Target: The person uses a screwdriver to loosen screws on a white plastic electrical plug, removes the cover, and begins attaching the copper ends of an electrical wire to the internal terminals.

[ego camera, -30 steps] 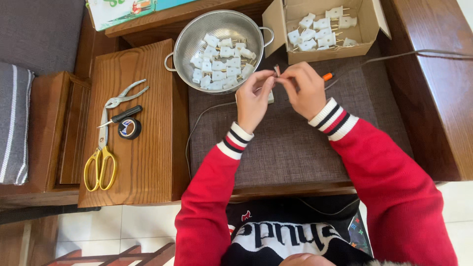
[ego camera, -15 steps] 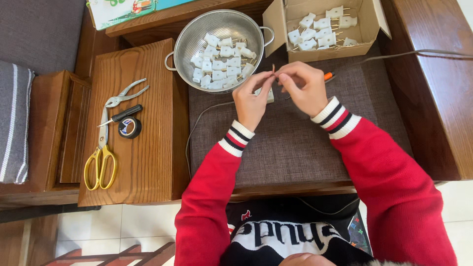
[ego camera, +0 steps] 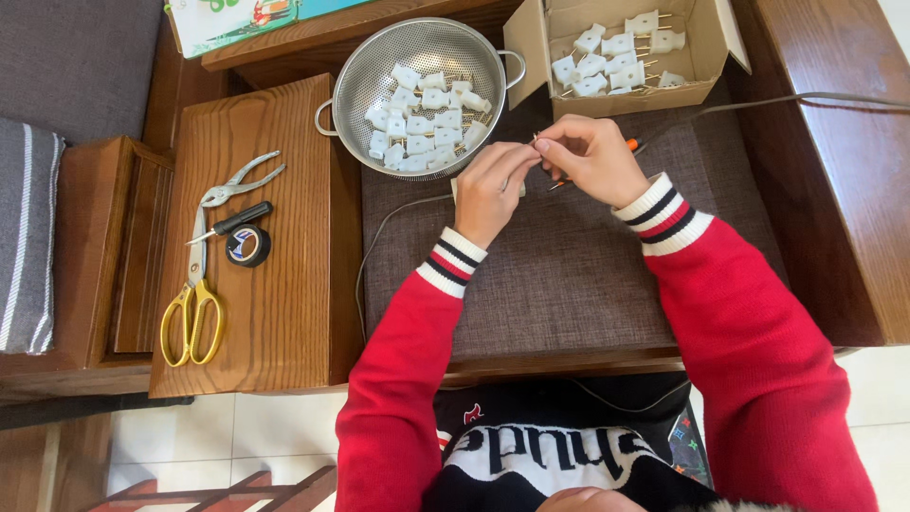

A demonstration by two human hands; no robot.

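Just below the colander (ego camera: 353,76), my left hand (ego camera: 490,187) and right hand (ego camera: 595,156) pinch one small plug (ego camera: 534,142) between pressed fingers, with a few plugs boxed (ego camera: 607,59) and, I judge, many more waiting in the colander.

Open brown cardboard box (ego camera: 706,38) (top right), colourful flat package (ego camera: 246,19) top left.

My hands (ego camera: 545,171) have open mat (ego camera: 559,284) toward six o'clock; colander (ego camera: 422,90) at eleven and box (ego camera: 621,57) at one block.
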